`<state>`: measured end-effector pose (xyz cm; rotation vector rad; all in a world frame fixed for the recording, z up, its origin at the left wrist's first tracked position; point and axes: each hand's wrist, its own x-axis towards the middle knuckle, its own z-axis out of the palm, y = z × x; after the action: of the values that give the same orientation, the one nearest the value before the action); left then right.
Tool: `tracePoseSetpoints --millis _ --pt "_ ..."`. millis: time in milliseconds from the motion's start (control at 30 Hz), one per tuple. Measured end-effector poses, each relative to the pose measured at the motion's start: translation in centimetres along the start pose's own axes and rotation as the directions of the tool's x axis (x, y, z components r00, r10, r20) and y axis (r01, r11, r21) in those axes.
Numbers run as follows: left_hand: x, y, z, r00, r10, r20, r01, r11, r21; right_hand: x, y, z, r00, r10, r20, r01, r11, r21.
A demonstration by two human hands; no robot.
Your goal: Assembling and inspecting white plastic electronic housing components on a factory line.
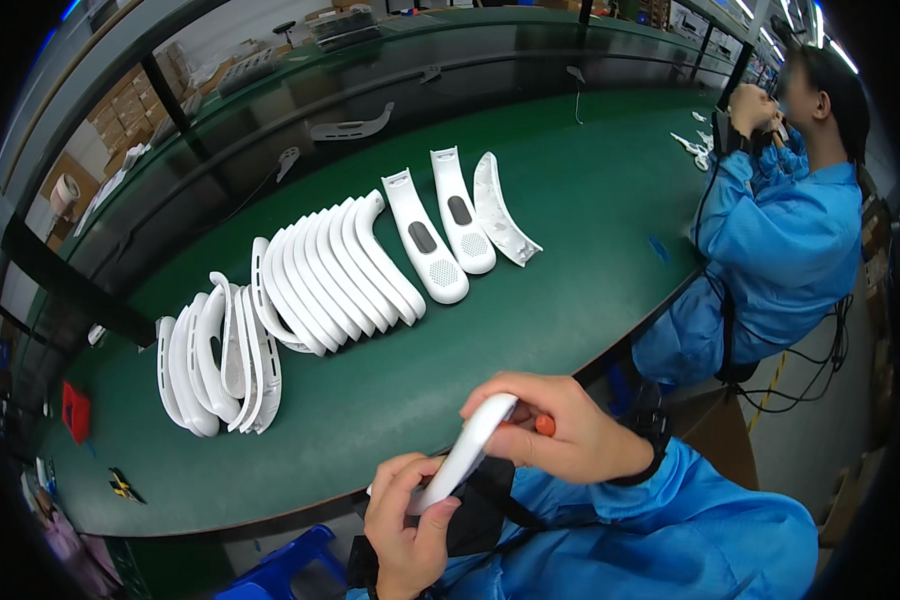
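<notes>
Hands closed round one curved white plastic shell, left hand gripping its lower end, right hand pinching its upper end alongside an orange-handled tool.

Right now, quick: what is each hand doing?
Left hand: closed on the lower end of the white curved part.
Right hand: closed on its upper end.

Both hands are sitting at the table's near edge. The left hand is gripping the lower end of a curved shell; the right hand is covering its upper end. Beyond them, rows of shells are lying on the table; a co-worker is sitting far right.
</notes>
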<state>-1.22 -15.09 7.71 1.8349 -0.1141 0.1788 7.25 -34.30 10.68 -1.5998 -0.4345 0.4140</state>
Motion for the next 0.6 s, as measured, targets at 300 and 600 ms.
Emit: tracePoseSetpoints --millis 300,600 --pt "0.0 -0.9 0.0 0.979 -0.205 0.016 0.198 0.913 -0.357 1.3 -1.7 -1.6 0.968 0.158 0.195 -0.179 0.979 0.099" --pt "0.2 -2.6 0.4 0.981 -0.195 0.016 0.183 0.889 -0.42 1.5 -0.9 -1.8 0.973 0.149 0.176 -0.157 0.987 0.033"
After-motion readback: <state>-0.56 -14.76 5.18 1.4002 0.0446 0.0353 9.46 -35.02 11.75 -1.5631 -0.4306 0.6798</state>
